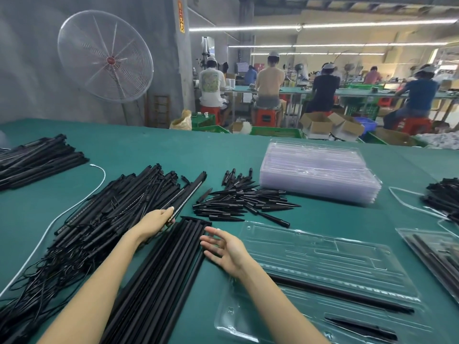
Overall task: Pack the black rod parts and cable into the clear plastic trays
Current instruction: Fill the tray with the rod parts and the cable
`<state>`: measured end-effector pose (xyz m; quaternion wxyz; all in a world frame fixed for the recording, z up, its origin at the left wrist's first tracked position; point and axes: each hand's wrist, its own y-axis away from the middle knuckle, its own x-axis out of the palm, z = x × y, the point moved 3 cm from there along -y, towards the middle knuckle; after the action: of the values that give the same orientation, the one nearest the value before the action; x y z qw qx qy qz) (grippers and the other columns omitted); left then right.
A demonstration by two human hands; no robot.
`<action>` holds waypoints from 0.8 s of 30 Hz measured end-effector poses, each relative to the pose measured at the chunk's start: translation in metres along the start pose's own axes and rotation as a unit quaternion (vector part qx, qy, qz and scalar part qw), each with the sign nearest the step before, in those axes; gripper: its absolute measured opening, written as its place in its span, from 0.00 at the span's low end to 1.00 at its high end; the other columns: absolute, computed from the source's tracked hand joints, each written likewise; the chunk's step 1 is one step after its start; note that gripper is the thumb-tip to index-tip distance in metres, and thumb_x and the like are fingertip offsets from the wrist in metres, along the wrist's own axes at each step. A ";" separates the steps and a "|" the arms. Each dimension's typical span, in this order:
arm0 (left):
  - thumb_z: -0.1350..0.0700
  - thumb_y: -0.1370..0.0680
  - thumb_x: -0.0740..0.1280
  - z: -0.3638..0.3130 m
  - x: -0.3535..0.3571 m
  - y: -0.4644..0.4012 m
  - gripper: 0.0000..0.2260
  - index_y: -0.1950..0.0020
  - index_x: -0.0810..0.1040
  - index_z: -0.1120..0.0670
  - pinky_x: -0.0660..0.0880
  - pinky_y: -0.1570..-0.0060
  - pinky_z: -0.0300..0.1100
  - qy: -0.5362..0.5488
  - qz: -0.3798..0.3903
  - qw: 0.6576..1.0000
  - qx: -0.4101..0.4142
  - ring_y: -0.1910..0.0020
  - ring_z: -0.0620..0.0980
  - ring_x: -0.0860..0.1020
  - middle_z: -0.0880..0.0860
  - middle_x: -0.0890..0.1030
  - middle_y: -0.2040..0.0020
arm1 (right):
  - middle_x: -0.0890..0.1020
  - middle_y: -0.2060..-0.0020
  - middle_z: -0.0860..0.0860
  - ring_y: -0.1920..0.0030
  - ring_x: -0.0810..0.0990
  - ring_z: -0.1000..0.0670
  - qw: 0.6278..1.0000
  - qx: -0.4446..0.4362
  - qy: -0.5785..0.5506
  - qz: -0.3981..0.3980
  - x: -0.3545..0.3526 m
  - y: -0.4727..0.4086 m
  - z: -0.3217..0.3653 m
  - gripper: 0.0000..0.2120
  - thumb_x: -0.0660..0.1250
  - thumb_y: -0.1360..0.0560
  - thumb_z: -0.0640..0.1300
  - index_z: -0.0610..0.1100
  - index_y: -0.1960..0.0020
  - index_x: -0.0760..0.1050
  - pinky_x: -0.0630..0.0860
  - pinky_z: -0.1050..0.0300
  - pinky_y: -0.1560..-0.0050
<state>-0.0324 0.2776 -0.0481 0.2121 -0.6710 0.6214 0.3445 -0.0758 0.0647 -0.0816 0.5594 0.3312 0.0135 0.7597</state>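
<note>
Rod with a light strip (185, 197), pinched by the left hand (155, 223) while the right hand (224, 247) hovers loose, may drag tangled cables (74, 244) along.

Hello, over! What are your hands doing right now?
Left hand grips a black light bar from the cabled pile. Right hand open beside the rod bundle. Open clear tray holds two black parts. Nothing blocking.

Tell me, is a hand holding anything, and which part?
The left hand pinches a black rod with a pale strip at its near end. The right hand holds nothing.
</note>
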 end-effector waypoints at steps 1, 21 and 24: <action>0.45 0.16 0.50 -0.004 0.001 0.006 0.21 0.55 0.78 0.54 0.67 0.55 0.43 0.037 -0.003 0.999 0.018 0.57 0.51 0.75 0.53 0.76 0.59 | 0.81 0.44 0.43 0.50 0.79 0.50 1.000 -0.005 0.019 0.000 0.002 0.001 0.001 0.14 0.57 0.18 0.48 0.44 0.39 0.76 0.75 0.57 0.48; 0.39 0.29 0.70 -0.019 0.009 0.159 0.25 0.35 0.69 0.44 0.77 0.56 0.39 0.075 0.236 0.960 0.133 0.62 0.46 0.80 0.50 0.82 0.59 | 0.77 0.74 0.45 0.73 0.79 0.47 0.946 -0.153 -0.285 0.027 0.042 0.025 0.025 0.16 0.55 0.17 0.43 0.37 0.61 0.69 0.80 0.54 0.68; 0.46 0.21 0.64 0.001 0.000 0.181 0.12 0.42 0.73 0.52 0.74 0.64 0.37 -0.062 0.324 0.943 0.053 0.69 0.44 0.77 0.46 0.79 0.66 | 0.72 0.77 0.48 0.79 0.73 0.50 0.933 -0.122 -0.338 -0.016 0.044 0.027 0.022 0.14 0.55 0.18 0.43 0.40 0.61 0.67 0.76 0.59 0.73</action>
<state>-0.2101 0.2533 -0.0231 0.1628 -0.3985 0.8080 0.4022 -0.0939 0.0849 -0.0330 0.5791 0.4978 -0.2636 0.5894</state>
